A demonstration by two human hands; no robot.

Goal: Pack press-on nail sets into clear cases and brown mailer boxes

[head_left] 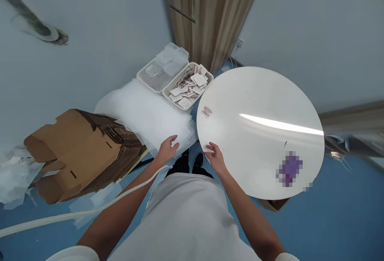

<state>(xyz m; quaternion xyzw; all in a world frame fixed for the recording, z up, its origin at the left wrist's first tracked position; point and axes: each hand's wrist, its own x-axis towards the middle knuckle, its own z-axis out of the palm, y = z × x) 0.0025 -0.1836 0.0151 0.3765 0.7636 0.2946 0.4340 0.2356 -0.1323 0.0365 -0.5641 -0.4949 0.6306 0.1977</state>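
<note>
Beside glossy round table (261,93), right hand (214,158)

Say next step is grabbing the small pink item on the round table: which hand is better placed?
Right, I'd judge. The right hand looks empty and is at the table's edge, closer to the pink item. The left hand, also empty-looking, is farther off, by the white sheets.

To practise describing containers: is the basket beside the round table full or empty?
Full: cards heap inside the basket.
</note>
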